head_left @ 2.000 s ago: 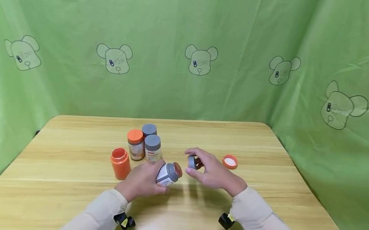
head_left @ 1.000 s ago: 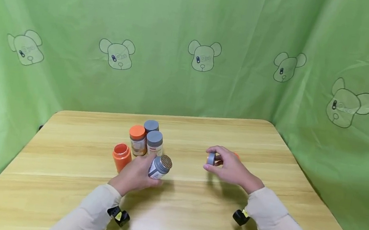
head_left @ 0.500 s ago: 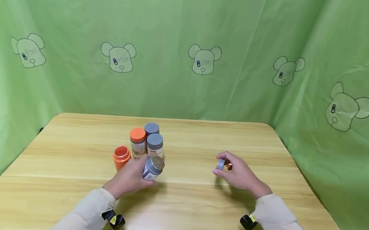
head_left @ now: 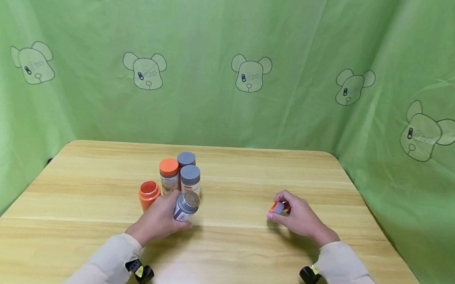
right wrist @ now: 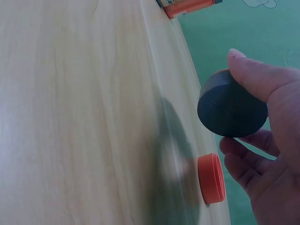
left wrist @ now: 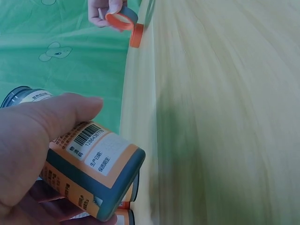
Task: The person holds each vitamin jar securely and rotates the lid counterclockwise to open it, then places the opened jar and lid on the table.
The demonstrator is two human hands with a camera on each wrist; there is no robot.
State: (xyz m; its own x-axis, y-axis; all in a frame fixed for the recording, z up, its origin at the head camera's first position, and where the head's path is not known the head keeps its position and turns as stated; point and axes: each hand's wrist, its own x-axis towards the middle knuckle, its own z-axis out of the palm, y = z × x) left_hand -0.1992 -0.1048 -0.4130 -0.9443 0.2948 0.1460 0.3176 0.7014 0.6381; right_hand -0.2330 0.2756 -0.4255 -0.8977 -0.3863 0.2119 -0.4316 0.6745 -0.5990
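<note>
My left hand (head_left: 158,216) grips a grey-necked jar (head_left: 186,207) with no lid on it, slightly tilted above the table. A brownish, textured surface shows at its mouth; the left wrist view shows its orange and dark label with a barcode. Held in my right hand (head_left: 302,218) is a grey lid (right wrist: 229,108), its inside orange, raised above the table on the right. An orange lid (right wrist: 210,179) rests on the tabletop near that hand, which hides it in the head view. Beside my left hand stands an open orange jar (head_left: 148,194).
Just behind the left hand, an orange-lidded jar (head_left: 169,175) and two grey-lidded jars, one nearer (head_left: 190,177) and one farther (head_left: 186,158), stand close together. The wooden table (head_left: 233,266) is bordered by a green curtain (head_left: 208,21) behind and at the sides.
My right hand has carried the grey lid rightward, away from the jar, and turned it so its orange inside shows. My left hand has drawn the jar leftward and brought it more upright.
</note>
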